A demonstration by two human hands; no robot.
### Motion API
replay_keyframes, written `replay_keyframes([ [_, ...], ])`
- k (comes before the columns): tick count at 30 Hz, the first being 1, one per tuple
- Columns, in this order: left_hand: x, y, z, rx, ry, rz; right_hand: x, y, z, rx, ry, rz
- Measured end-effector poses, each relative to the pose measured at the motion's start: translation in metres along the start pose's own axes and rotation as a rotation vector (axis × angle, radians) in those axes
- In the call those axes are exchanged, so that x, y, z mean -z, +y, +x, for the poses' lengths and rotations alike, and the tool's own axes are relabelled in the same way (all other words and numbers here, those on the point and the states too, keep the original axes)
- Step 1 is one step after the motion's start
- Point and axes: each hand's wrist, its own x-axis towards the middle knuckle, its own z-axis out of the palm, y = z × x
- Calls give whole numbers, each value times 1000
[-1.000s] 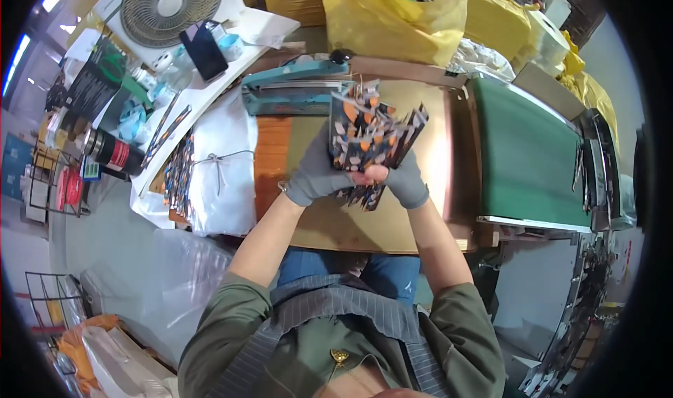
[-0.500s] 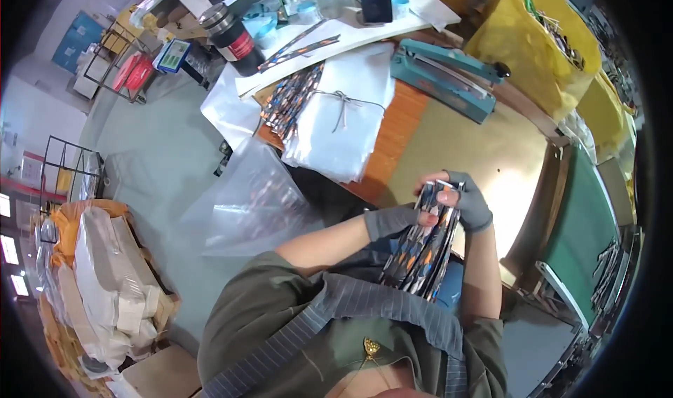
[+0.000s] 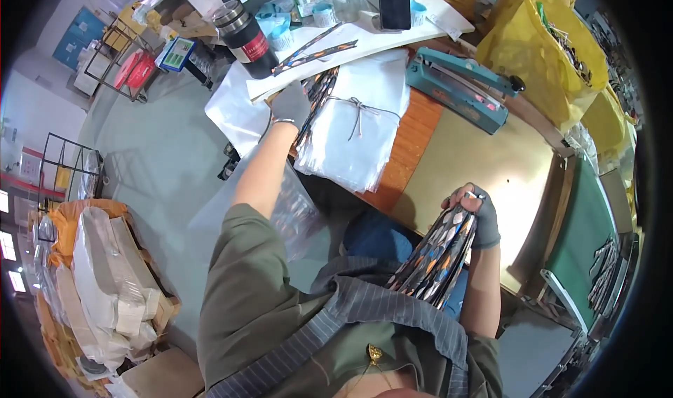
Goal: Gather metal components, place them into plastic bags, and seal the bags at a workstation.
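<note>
My right hand [image 3: 482,216], in a grey fingerless glove, is closed around the upper end of a bundle of strips [image 3: 438,254]. The strips are long, thin and dark, patterned in orange, white and grey; the bundle slants down over my lap. My left hand [image 3: 291,105], gloved the same way, reaches forward to a pile of similar strips [image 3: 321,93] at the table's left side. Its fingers are hidden behind the back of the hand. Beside it lies a stack of clear plastic bags [image 3: 350,142], tied with a dark cord.
A teal impulse sealer [image 3: 459,89] stands right of the bags. Behind are a white board [image 3: 364,46] with loose strips, a black-and-red flask [image 3: 245,40], a phone [image 3: 394,4] and a jar [image 3: 345,0]. Yellow sacks [image 3: 543,54] stand far right; a clear bag [image 3: 291,216] hangs at left.
My left hand has let go of the bundle and moved forward and left to the strip pile. My right hand still grips the bundle, now slightly lower in view.
</note>
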Motion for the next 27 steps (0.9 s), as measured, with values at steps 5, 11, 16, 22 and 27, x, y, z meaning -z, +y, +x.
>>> replay_keyframes([
  [5,11,-7,-49,-92,102,-155,-8,-1,3,-16,-37,-16],
  [11,45,38,-165,-53,-210,-924,-11,-2,10,-108,-44,-17],
  [16,100,116,-278,-231,-653,-1015,-12,-4,8,-59,-108,-117],
  [22,103,131,-245,-369,-976,-1007,19,-8,-22,-2,-101,-41],
  [27,-14,12,-126,-439,-106,-144,1,-6,-19,93,8,-132],
])
